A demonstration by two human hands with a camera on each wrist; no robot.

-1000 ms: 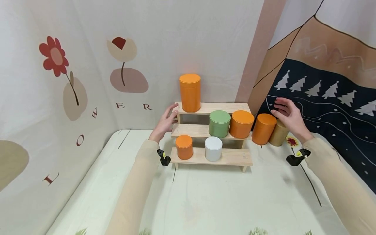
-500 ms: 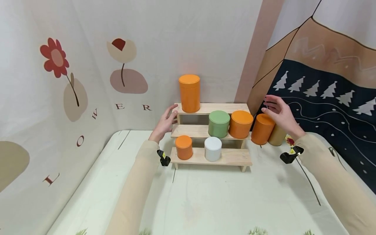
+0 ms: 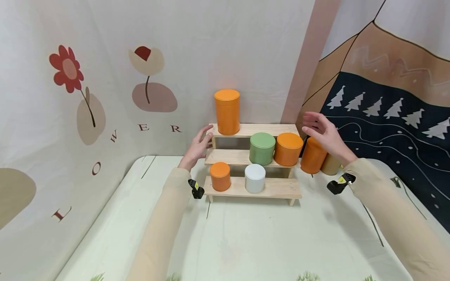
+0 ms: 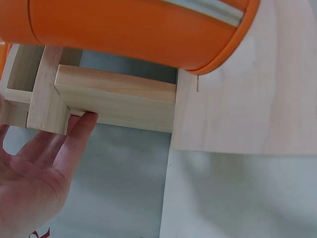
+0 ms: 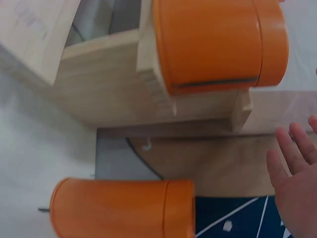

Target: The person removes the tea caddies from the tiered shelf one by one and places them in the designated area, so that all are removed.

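- Printed cloth point(image 3: 190, 58) hangs behind the shelf.
- White table point(image 3: 239, 234) lies under the shelf and extends in front of it.
- Wooden shelf point(image 3: 228, 156) with three steps stands on the table.
- Left hand point(image 3: 197, 148): at the shelf's left end, fingers extended and slightly spread, fingertips touching the wood.
- Right hand point(image 3: 327, 134): raised just beyond the shelf's right end, fingers outstretched and a little apart, gripping nothing.
- Tall orange can point(image 3: 227, 113): upright on the shelf's top step, toward its left end.
- Orange canister point(image 3: 312, 158): just right of the shelf, below the right hand.
- Gold can point(image 3: 329, 165): right of that canister, partly hidden.
- Wide orange can point(image 3: 288, 150): shelf's middle step, right end.
- Green can point(image 3: 262, 149): same step, just left of it.
- White can point(image 3: 254, 178): shelf's bottom step, near the middle.
- Small orange can point(image 3: 220, 177): bottom step, left part.
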